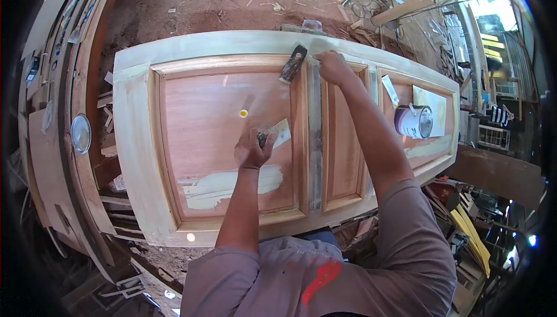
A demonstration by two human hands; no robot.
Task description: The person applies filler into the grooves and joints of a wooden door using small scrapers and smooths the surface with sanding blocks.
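Observation:
My left hand (251, 150) is closed around a putty knife (279, 133) with a pale, smeared blade, above the large panel of a wooden door (130, 143). Below that hand a broad patch of whitish filler (232, 188) lies on the panel. My right hand (333, 66) is at the door's far edge, its fingers bent near the top of the middle stile; what its fingertips hold, if anything, is too small to tell. Just left of it a dark, stained block-like tool (293, 64) rests across the panel's frame.
On the door's right panel stand a can (413, 121), a white strip (390, 90) and a pale board (432, 103). A round lid (80, 133) sits on the planks at left. Wood scraps litter the ground beyond, with timber (406, 8) at upper right.

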